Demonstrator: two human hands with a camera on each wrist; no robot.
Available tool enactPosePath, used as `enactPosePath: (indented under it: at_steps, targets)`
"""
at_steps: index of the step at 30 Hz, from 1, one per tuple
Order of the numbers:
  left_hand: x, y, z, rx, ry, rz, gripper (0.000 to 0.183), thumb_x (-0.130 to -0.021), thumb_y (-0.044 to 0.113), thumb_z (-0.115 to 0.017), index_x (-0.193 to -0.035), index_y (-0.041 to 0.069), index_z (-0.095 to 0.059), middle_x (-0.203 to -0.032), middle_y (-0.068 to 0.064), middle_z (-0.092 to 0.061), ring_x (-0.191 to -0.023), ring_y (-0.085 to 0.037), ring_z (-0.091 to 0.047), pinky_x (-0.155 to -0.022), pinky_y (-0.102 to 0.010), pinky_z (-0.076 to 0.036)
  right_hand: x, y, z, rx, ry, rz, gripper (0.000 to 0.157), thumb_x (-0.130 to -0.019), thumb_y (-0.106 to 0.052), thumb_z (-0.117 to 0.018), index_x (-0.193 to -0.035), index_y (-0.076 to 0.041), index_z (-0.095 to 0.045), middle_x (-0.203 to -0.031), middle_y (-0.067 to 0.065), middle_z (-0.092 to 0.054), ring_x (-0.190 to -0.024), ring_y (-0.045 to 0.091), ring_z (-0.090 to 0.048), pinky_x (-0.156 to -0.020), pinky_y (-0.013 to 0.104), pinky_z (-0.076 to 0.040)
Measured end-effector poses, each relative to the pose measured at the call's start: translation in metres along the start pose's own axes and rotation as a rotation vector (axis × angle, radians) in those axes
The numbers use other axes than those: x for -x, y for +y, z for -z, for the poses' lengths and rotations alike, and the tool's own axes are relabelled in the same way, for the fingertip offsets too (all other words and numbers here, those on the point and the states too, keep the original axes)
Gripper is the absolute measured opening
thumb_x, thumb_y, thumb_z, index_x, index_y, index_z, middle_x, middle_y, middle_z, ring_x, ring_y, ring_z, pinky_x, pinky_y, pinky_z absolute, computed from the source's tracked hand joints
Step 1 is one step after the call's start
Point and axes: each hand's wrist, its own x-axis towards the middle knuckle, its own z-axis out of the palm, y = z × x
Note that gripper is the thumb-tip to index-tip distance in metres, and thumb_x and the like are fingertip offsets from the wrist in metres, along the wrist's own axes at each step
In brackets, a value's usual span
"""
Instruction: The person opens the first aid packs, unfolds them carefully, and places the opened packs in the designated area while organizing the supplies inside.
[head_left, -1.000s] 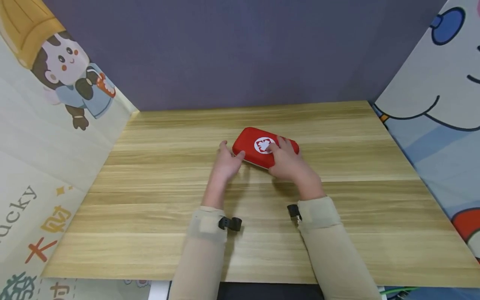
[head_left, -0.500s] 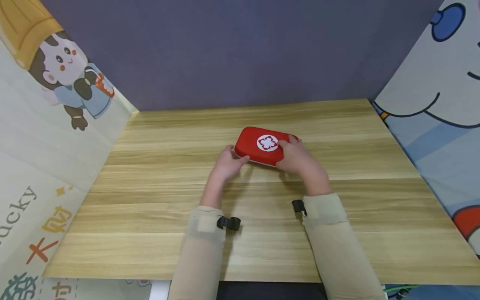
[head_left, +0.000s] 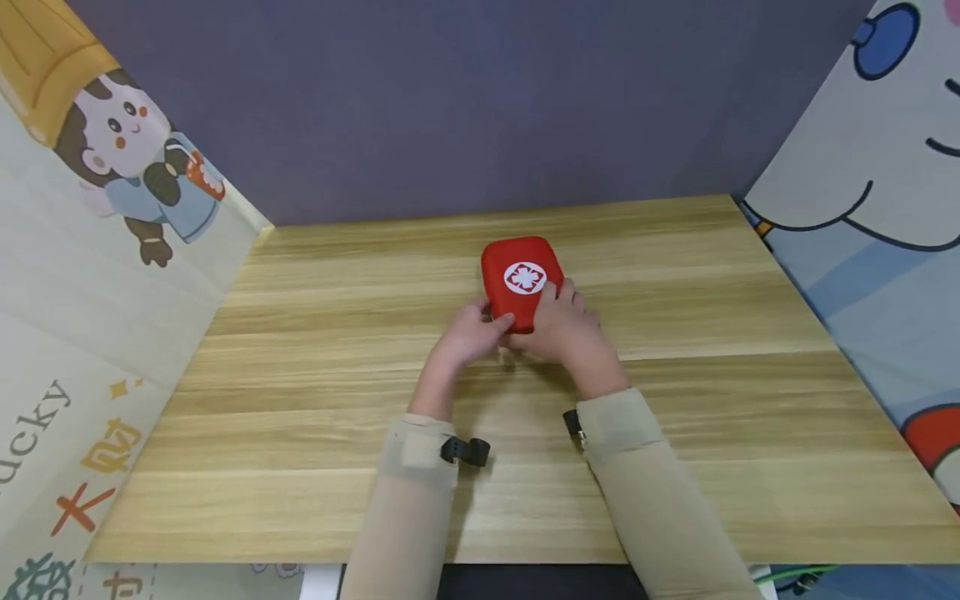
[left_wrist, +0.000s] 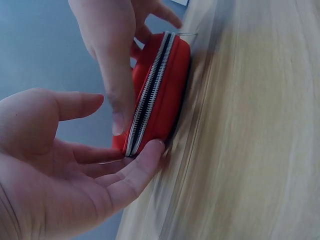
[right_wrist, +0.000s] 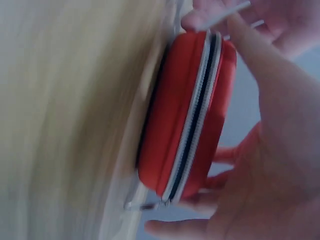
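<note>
A red first-aid case [head_left: 517,254] with a white round emblem on its lid lies on the wooden table, its long side pointing away from the body. My right hand [head_left: 566,332] grips its near right part, with the thumb along the near end and fingers over the right side. At the near left corner is my left hand [head_left: 471,333], its fingertips touching the case while its thumb stands apart from it in the left wrist view. A silver zipper [left_wrist: 151,92] runs round the side and is closed. The metal zipper pull [right_wrist: 134,205] hangs at one end.
The wooden table [head_left: 337,333] reaches back to a dark blue-grey panel [head_left: 487,108]. Printed cloths with cartoon figures stand at left [head_left: 45,275] and right [head_left: 847,308]. Small black wrist cameras sit at both sleeves.
The case has turned from lying crosswise to pointing away from the body. My right hand has shifted left with its end, and my left hand has moved slightly right.
</note>
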Motion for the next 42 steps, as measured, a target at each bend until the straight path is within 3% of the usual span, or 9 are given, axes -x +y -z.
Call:
enactPosePath:
  at_steps: [6,11,18,22,25,26,34,38,42]
  targets:
    - [-0.001,-0.003,0.001,0.132,-0.005,0.034,0.056,-0.109,0.024,-0.058,-0.157,-0.002,-0.044,-0.135,-0.021,-0.065,-0.087,-0.024,-0.068,-0.082,-0.036,-0.064,-0.002,-0.012,-0.004,-0.013,0.074,-0.012,0.102,-0.092,-0.053,-0.069,-0.158,0.013,-0.026,-0.154,0.040,-0.031,-0.137,0.053,-0.043,-0.108,0.065,-0.053]
    - [0.000,-0.005,0.005,0.255,-0.004,0.073,0.055,-0.114,0.023,-0.046,-0.162,-0.004,-0.035,-0.137,-0.025,-0.063,-0.091,-0.025,-0.067,-0.088,-0.042,-0.064,0.002,-0.012,0.007,-0.134,0.088,-0.034,0.097,-0.090,-0.057,-0.067,-0.152,0.011,-0.039,-0.145,0.035,-0.046,-0.130,0.048,-0.054,-0.106,0.058,-0.056]
    - [0.002,-0.014,0.013,0.201,0.034,0.077,0.062,-0.100,-0.006,-0.045,-0.161,-0.004,-0.037,-0.144,-0.028,-0.060,-0.088,-0.023,-0.062,-0.080,-0.038,-0.062,0.005,0.011,0.030,-0.769,-0.069,-0.043,0.090,-0.096,-0.055,-0.065,-0.163,-0.003,-0.034,-0.152,0.022,-0.052,-0.131,0.037,-0.057,-0.103,0.057,-0.059]
    - [0.004,-0.022,0.020,0.042,0.078,0.084,0.075,-0.090,-0.011,-0.050,-0.163,0.000,-0.037,-0.161,-0.024,-0.048,-0.128,-0.036,-0.063,-0.112,-0.046,-0.054,0.007,0.027,0.035,-1.181,-0.225,-0.014,0.073,-0.106,-0.040,-0.058,-0.163,-0.002,-0.033,-0.161,0.027,-0.043,-0.144,0.045,-0.052,-0.104,0.065,-0.056]
    - [0.006,-0.026,0.025,-0.071,0.119,0.100,0.078,-0.089,-0.010,-0.051,-0.164,0.003,-0.035,-0.169,-0.022,-0.040,-0.158,-0.040,-0.036,-0.132,-0.053,-0.030,0.010,0.036,0.039,-1.317,-0.293,0.016,0.064,-0.111,-0.033,-0.048,-0.162,0.001,-0.032,-0.165,0.030,-0.035,-0.150,0.050,-0.044,-0.108,0.073,-0.048]
    - [0.006,-0.026,0.026,-0.087,0.126,0.102,0.079,-0.089,-0.009,-0.051,-0.164,0.003,-0.035,-0.169,-0.022,-0.040,-0.157,-0.040,-0.037,-0.132,-0.054,-0.030,0.011,0.038,0.041,-1.329,-0.299,0.026,0.062,-0.112,-0.032,-0.045,-0.162,0.001,-0.032,-0.166,0.030,-0.033,-0.150,0.050,-0.043,-0.109,0.074,-0.046]
    - [0.007,-0.030,0.032,-0.178,0.145,0.106,0.079,-0.088,-0.008,-0.050,-0.165,0.000,-0.033,-0.167,-0.024,-0.041,-0.156,-0.039,-0.039,-0.131,-0.053,-0.031,0.025,0.045,0.057,-1.246,-0.056,0.041,0.065,-0.110,-0.016,-0.028,-0.172,-0.013,-0.010,-0.174,0.019,-0.020,-0.154,0.036,-0.035,-0.119,0.072,-0.038]
    - [0.007,-0.035,0.036,-0.159,0.115,0.077,0.081,-0.088,-0.009,-0.049,-0.166,0.000,-0.029,-0.169,-0.025,-0.036,-0.159,-0.040,-0.034,-0.133,-0.053,-0.027,0.026,0.051,0.060,-0.813,0.128,0.030,0.060,-0.109,-0.017,-0.028,-0.167,-0.001,-0.025,-0.172,0.025,-0.029,-0.152,0.041,-0.041,-0.121,0.061,-0.043]
    - [0.008,-0.039,0.042,-0.063,0.052,0.043,0.086,-0.089,-0.010,-0.051,-0.168,0.001,-0.020,-0.171,-0.025,-0.033,-0.159,-0.040,-0.033,-0.134,-0.053,-0.026,0.025,0.057,0.060,-0.411,0.193,-0.020,0.057,-0.108,-0.016,-0.026,-0.155,0.011,-0.043,-0.157,0.036,-0.046,-0.140,0.049,-0.051,-0.118,0.060,-0.044]
